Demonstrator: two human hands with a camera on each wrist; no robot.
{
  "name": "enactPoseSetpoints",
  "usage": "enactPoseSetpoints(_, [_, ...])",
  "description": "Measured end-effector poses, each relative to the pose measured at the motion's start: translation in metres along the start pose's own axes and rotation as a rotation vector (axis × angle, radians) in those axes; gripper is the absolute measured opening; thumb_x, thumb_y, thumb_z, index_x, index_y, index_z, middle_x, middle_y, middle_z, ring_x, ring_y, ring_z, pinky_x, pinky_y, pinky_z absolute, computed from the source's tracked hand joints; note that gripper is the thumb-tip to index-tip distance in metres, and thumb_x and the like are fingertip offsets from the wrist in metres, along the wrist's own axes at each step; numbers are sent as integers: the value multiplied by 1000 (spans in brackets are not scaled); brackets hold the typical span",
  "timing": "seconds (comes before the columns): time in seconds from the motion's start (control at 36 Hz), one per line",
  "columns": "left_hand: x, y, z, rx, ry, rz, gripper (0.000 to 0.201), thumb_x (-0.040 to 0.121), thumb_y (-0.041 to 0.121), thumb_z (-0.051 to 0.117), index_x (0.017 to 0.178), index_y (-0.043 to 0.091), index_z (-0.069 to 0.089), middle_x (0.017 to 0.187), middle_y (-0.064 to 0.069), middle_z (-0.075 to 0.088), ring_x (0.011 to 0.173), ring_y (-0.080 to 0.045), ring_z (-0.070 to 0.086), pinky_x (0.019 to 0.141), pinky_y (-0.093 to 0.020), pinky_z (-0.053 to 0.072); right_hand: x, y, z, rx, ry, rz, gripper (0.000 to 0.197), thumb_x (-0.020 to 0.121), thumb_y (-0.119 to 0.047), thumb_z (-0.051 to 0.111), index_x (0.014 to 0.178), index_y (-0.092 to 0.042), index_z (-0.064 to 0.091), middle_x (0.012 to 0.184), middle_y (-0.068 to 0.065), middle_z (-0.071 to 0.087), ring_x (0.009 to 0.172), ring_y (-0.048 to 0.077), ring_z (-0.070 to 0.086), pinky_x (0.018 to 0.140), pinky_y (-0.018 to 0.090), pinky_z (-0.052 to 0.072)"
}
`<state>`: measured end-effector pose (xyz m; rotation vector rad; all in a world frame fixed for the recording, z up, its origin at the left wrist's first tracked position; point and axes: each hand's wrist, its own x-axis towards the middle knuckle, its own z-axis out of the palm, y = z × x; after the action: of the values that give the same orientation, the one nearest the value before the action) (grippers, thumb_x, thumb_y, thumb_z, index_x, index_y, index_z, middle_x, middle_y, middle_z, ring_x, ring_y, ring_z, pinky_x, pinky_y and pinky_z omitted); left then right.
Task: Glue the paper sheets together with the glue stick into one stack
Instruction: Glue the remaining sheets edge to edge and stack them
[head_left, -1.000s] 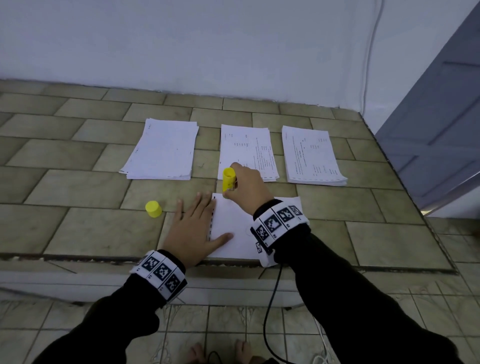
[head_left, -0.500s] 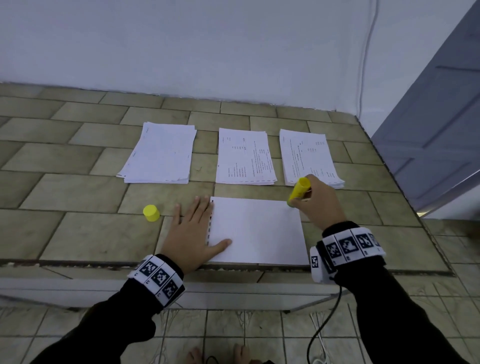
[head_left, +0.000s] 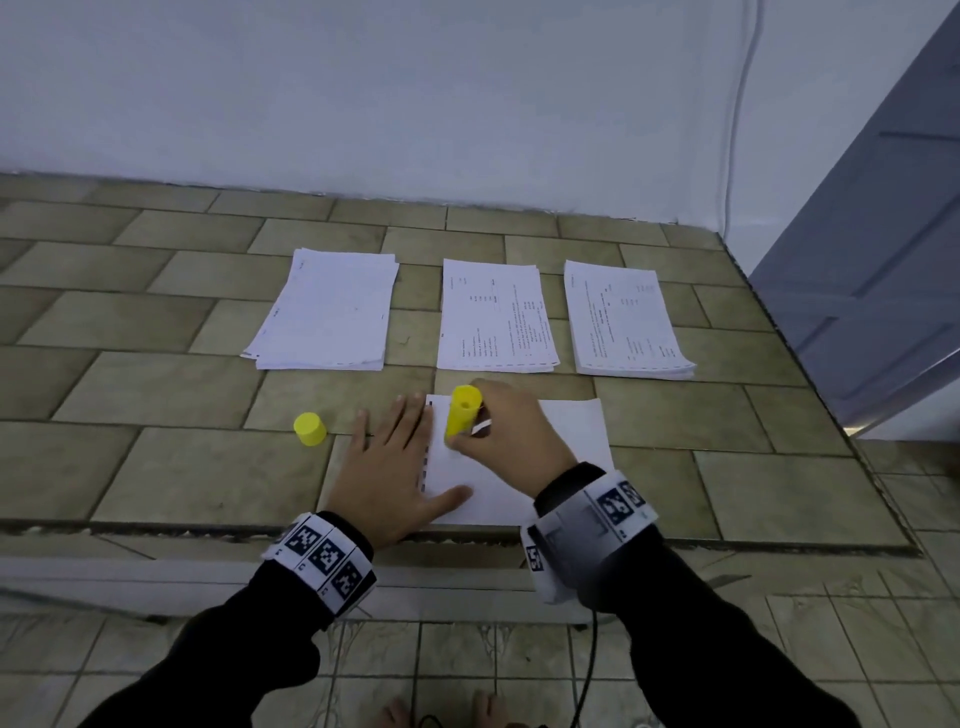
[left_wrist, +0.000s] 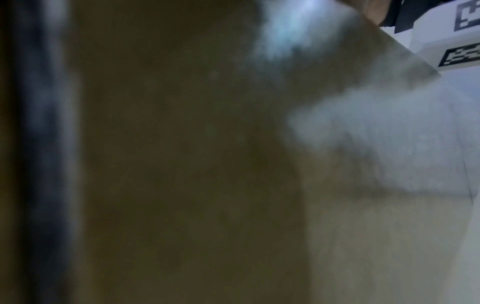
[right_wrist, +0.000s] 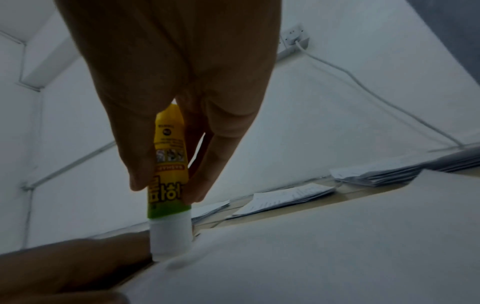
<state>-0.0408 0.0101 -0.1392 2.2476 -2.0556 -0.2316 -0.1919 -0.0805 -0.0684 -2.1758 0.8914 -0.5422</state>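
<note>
Standing at the near edge of the tiled counter (head_left: 156, 395), a person in dark sleeves works over a single white sheet (head_left: 566, 441) lying flat close to that edge. The right hand (head_left: 506, 436) pinches the yellow glue stick (head_left: 462, 415) between thumb and fingers, holding it nearly upright. In the right wrist view the glue stick (right_wrist: 168, 185) has its white tip down on the sheet (right_wrist: 311, 246), close to the sheet's left border. The left hand (head_left: 387, 473) lies flat just beside it, fingers straight and slightly spread, palm on the tiles, with the thumb reaching onto the sheet's left margin and pressing it down. The two hands are close together, the glue stick standing just right of the left fingertips.

The yellow cap (head_left: 309, 429) stands on the counter to the left of the left hand, apart from it. Three paper stacks sit in a row further back: a blank-faced left stack (head_left: 327, 312), a printed middle stack (head_left: 493, 317) and a printed right stack (head_left: 623, 322), all well clear of both hands.

The left wrist view is dark and blurred; little can be told from it.
</note>
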Motion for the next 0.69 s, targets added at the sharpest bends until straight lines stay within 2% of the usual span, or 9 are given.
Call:
enactPoseSetpoints(0.11, [0,-1,2,0,6,17,112,73,91,7,157,17,2,164,1,-6,150,-15,-12,119,-53,-9,4,-5,8,-75,-40,-16,18,76,-12,74,78,-9,56,83,10,59,80,25,57,73,47,51])
enactPoseSetpoints(0.31, [-1,0,0,-11,12,2,122,67,93,-4,156,11,4,163,0,-6,150,-15,-7,119,-51,-9,-6,10,-10,-77,-25,49,18,76,-12,74,81,-8,57,86,9,60,81,24,59,75,47,53])
enactPoseSetpoints(0.42, [0,3,-1,-3,-11,-17,117,69,90,6,156,13,0,163,2,-9,149,-14,-12,120,-50,-9,-24,28,-33,-37,68,73,14,80,-11,68,75,-7,56,79,5,61,75,21,60,70,43,54])
enactPoseSetpoints(0.5, [-1,3,-3,8,-11,-22,114,69,87,6,156,13,-1,163,2,-10,149,-14,-13,120,-50,-8,-38,42,-53,-91,139,129,12,83,-14,69,79,-4,64,83,7,70,77,19,65,74,36,54])
enactPoseSetpoints(0.61, [-1,3,-2,12,0,-15,113,71,87,7,156,13,0,163,1,-8,150,-15,-11,120,-52,-6,-55,61,-77,-88,192,188,13,77,-10,76,85,-8,67,89,3,71,80,15,66,70,12,49])
enactPoseSetpoints(0.69, [0,2,0,6,27,-7,111,73,87,10,157,15,4,164,0,-5,150,-16,-7,120,-52,-5,-63,72,-90,-130,209,209,15,76,-11,77,86,-11,66,86,1,69,78,15,65,65,8,45])
